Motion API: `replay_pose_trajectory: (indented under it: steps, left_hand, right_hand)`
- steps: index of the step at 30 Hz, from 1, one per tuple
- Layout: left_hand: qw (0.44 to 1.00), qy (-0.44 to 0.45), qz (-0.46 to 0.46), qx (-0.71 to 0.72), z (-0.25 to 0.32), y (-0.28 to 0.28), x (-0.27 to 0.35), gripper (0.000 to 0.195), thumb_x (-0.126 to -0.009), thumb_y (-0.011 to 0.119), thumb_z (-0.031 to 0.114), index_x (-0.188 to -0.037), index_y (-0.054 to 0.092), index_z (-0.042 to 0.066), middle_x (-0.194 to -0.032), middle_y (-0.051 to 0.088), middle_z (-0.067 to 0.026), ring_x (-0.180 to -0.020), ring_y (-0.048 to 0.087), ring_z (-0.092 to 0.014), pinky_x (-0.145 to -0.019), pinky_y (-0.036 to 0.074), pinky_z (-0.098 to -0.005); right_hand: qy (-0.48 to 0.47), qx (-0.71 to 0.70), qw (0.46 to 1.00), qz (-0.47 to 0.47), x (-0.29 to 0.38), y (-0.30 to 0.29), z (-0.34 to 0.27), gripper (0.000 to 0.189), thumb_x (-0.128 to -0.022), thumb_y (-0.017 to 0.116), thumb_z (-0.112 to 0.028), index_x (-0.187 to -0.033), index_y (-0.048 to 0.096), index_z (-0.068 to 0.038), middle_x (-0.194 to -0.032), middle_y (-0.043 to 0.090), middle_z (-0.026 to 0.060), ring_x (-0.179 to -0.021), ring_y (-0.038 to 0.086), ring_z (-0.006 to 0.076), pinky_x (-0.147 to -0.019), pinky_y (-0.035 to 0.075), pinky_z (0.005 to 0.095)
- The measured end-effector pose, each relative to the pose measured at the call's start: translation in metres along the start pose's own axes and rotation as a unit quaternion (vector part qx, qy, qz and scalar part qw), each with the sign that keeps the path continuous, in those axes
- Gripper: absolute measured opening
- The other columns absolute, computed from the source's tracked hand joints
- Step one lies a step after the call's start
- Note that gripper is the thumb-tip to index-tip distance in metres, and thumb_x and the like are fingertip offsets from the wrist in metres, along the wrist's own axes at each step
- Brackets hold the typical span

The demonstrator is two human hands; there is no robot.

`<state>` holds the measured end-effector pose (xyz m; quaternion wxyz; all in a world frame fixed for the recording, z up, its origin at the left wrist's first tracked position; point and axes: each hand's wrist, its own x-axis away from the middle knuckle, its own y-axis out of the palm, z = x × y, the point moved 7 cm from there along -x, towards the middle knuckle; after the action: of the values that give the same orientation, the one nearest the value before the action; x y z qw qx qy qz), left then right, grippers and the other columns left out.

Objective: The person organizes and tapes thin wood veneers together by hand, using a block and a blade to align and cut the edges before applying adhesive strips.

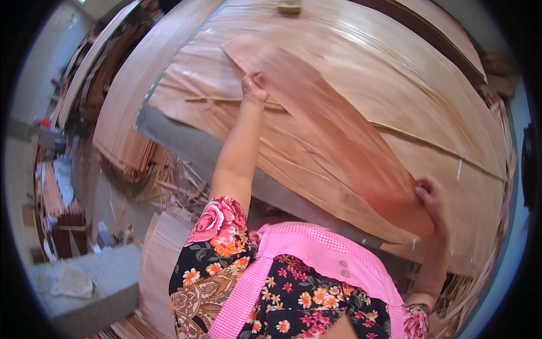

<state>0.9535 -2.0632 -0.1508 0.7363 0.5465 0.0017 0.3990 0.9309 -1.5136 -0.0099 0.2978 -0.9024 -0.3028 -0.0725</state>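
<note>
A long strip of reddish wood veneer point(334, 123) stretches diagonally between my two hands. My left hand point(255, 87) grips its left edge near the far end. At the near right end, my right hand point(430, 195) has its fingers closed on the strip's right edge. Beneath lies a broad, wrinkled veneer sheet point(423, 101) on a stack. A thin stick point(440, 146) crosses that sheet and passes under the strip, which hides its middle part. Slight blur softens the strip's surface.
A small block point(289, 6) sits at the sheet's far edge. Left stands another veneer stack point(127, 106), with scraps point(182, 186) on the floor below. A grey slab point(89, 279) bears a pale cloth-like piece point(75, 282) at lower left. A grey board edge point(182, 135) borders the near side.
</note>
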Motion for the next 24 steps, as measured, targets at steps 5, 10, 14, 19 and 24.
replay_pose_trajectory:
  steps: [5, 10, 14, 19, 24]
  left_hand:
    - [0.983, 0.058, -0.172, -0.016, 0.118, 0.004, 0.040, 0.018, -0.080, 0.055, 0.021, -0.090, 0.061, 0.008, -0.095, 0.063, -0.0084, -0.092, 0.058, -0.025, -0.088, 0.043, -0.0407]
    - [0.927, 0.327, -0.138, -0.121, 0.285, -0.067, 0.112, 0.037, -0.076, 0.051, -0.003, -0.110, 0.052, 0.011, -0.106, 0.059, -0.0059, -0.099, 0.055, -0.024, -0.088, 0.044, -0.0388]
    - [0.903, 0.285, 0.109, -0.302, 0.338, -0.194, 0.105, 0.036, -0.069, 0.054, -0.003, -0.103, 0.051, 0.008, -0.091, 0.058, -0.0071, -0.068, 0.058, -0.021, -0.053, 0.047, -0.0326]
    - [0.688, 0.313, 0.311, -0.577, 0.376, -0.348, 0.072, 0.067, -0.055, 0.070, 0.001, -0.116, 0.044, -0.005, -0.106, 0.057, -0.0189, -0.096, 0.056, -0.027, -0.080, 0.047, -0.0321]
    - [0.745, 0.304, 0.277, -0.526, 0.347, -0.357, 0.042, 0.061, -0.064, 0.061, -0.013, -0.121, 0.038, -0.006, -0.109, 0.053, -0.0153, -0.091, 0.056, -0.023, -0.075, 0.048, -0.0315]
  right_hand:
    - [0.128, 0.018, 0.989, -0.065, 0.005, -0.007, 0.100, 0.012, -0.078, 0.055, 0.000, -0.089, 0.056, -0.004, -0.067, 0.053, -0.0028, -0.057, 0.048, 0.0057, -0.051, 0.039, 0.0201]
    - [0.156, 0.011, 0.979, -0.129, -0.004, 0.040, 0.120, 0.008, -0.078, 0.057, -0.005, -0.085, 0.059, -0.002, -0.065, 0.056, 0.0002, -0.056, 0.051, 0.0087, -0.051, 0.041, 0.0234]
    - [0.133, 0.111, 0.976, -0.128, -0.017, 0.097, 0.120, 0.007, -0.076, 0.061, -0.008, -0.076, 0.061, -0.001, -0.062, 0.057, 0.0026, -0.056, 0.051, 0.0092, -0.051, 0.041, 0.0252]
    - [0.074, 0.211, 0.973, -0.054, -0.026, 0.159, 0.104, 0.009, -0.075, 0.062, -0.009, -0.077, 0.063, 0.000, -0.063, 0.060, 0.0076, -0.058, 0.055, 0.0132, -0.055, 0.044, 0.0285]
    - [0.045, 0.273, 0.955, 0.106, -0.016, 0.187, 0.084, 0.010, -0.074, 0.064, -0.011, -0.076, 0.062, -0.001, -0.064, 0.061, 0.0115, -0.058, 0.057, 0.0228, -0.057, 0.045, 0.0322]
